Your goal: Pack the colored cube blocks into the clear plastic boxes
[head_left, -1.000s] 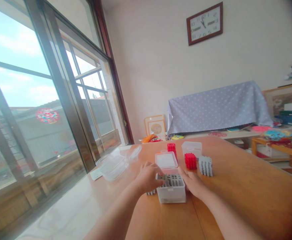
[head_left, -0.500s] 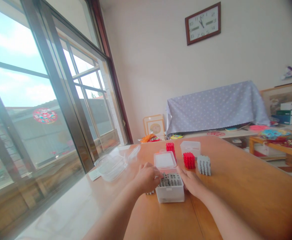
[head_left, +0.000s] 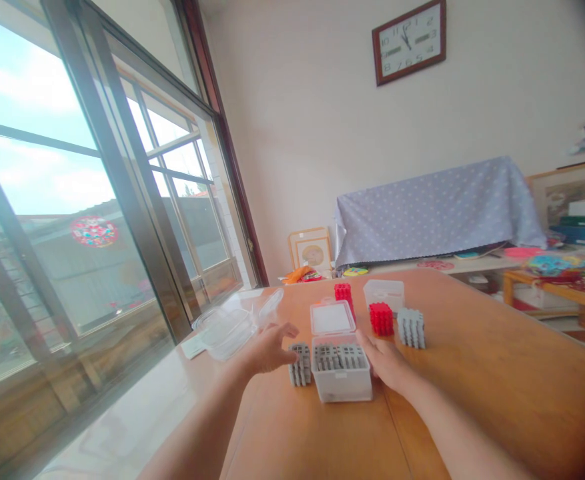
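1. A clear plastic box (head_left: pixel 343 388) is placed on the wooden table (head_left: pixel 477 373), between the hands; its lid (head_left: pixel 332 318) is opened out at the far side.
2. Gray blocks (head_left: pixel 339 359) are contained in the box.
3. The left hand (head_left: pixel 269 350) is held beside a loose gray block (head_left: pixel 301 367) standing just left of the box. Thumb and fingers are spread, with nothing gripped; whether the block is touched by the thumb cannot be told.
4. The right hand (head_left: pixel 387 363) is laid along the box's right side, fingers extended, nothing grasped.
5. Beyond the right hand, a red block (head_left: pixel 381 319) and another gray block (head_left: pixel 412 329) are seen side by side.
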Demonstrator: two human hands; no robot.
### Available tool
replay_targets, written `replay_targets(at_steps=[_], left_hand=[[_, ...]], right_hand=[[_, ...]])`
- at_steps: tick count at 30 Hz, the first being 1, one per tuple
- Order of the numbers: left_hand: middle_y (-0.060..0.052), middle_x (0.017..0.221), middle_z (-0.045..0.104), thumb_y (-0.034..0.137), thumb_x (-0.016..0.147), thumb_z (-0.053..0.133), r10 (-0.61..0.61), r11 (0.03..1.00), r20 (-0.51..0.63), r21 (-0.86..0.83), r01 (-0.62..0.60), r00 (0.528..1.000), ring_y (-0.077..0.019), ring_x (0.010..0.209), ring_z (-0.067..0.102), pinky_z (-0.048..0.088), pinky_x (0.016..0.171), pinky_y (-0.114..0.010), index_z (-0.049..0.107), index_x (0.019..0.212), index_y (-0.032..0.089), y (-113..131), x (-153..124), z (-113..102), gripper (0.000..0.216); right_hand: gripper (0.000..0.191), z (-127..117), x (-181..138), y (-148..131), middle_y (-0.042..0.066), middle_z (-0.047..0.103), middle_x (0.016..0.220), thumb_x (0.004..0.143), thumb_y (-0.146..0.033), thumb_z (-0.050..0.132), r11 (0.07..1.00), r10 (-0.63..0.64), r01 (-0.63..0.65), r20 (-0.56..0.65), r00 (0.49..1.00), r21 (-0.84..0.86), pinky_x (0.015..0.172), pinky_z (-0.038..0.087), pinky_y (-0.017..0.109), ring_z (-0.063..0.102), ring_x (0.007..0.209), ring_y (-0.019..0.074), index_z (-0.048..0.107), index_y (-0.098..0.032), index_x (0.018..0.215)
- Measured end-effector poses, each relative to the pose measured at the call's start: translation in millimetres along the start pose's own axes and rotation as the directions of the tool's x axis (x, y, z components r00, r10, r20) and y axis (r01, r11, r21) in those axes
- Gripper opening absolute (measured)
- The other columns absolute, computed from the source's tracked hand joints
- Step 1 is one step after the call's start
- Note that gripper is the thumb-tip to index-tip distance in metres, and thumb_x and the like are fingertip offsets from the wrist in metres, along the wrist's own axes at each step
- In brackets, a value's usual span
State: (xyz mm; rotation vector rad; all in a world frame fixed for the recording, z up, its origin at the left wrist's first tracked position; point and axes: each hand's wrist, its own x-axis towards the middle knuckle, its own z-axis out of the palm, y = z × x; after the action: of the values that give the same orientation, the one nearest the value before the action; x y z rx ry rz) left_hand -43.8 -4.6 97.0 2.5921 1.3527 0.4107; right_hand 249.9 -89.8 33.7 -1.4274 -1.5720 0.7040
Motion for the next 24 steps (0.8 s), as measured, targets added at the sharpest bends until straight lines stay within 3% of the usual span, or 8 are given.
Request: replay_targets(at_steps=[7, 13, 17, 24], left_hand=[[-0.002, 0.116, 0.069, 0.026, 0.070, 0.071, 0.013, 1.000, 0.033, -0.014, -0.012, 0.999, -0.0280, 0.118, 0.056, 0.042, 0.099, -0.039, 0.062, 0.115, 0.026, -2.7, -4.1, 3.8, 0.045], [-0.002, 0.114, 0.068, 0.026, 0.070, 0.070, 0.002, 1.000, -0.039, -0.017, -0.003, 0.999, -0.0248, 0.108, 0.059, 0.042, 0.095, -0.038, 0.061, 0.113, 0.025, -0.4, -0.3, -1.9, 0.044], [-0.003, 0.114, 0.067, 0.029, 0.072, 0.070, 0.057, 0.998, -0.103, 0.004, -0.057, 0.993, -0.0256, 0.109, 0.058, 0.041, 0.097, -0.038, 0.062, 0.111, 0.026, 22.8, 6.6, -3.7, 0.040], [-0.001, 0.102, 0.067, 0.034, 0.070, 0.073, 0.161, 0.987, -0.035, 0.023, -0.161, 0.986, -0.0272, 0.109, 0.056, 0.043, 0.094, -0.039, 0.065, 0.106, 0.029, 81.6, 25.6, 18.6, 0.038]], right_hand=[[0.068, 2.4, 1.6, 5.0, 0.006, 0.066, 0.059, 0.095, -0.069, 0.025, 1.000, -0.012, 0.012, 0.009, 1.000, 0.005, 0.077, 0.049, 0.036, 0.070, 0.081, 0.0301, 0.072, -0.023, 0.080], [0.070, 2.7, 2.5, 5.7, 0.007, 0.073, 0.072, 0.095, -0.069, 0.022, 1.000, 0.003, -0.003, 0.002, 1.000, -0.030, 0.077, 0.049, 0.034, 0.070, 0.085, 0.0285, 0.071, -0.022, 0.080], [0.071, 0.2, 0.4, 1.0, 0.009, 0.077, 0.089, 0.095, -0.070, 0.024, 1.000, -0.007, 0.007, 0.006, 1.000, -0.009, 0.081, 0.049, 0.034, 0.069, 0.098, 0.0307, 0.074, -0.019, 0.094], [0.074, 5.9, 9.9, 17.9, 0.010, 0.078, 0.097, 0.095, -0.070, 0.024, 0.996, -0.066, 0.065, 0.009, 0.998, 0.064, 0.097, 0.046, 0.039, 0.067, 0.109, 0.0323, 0.075, -0.019, 0.111]])
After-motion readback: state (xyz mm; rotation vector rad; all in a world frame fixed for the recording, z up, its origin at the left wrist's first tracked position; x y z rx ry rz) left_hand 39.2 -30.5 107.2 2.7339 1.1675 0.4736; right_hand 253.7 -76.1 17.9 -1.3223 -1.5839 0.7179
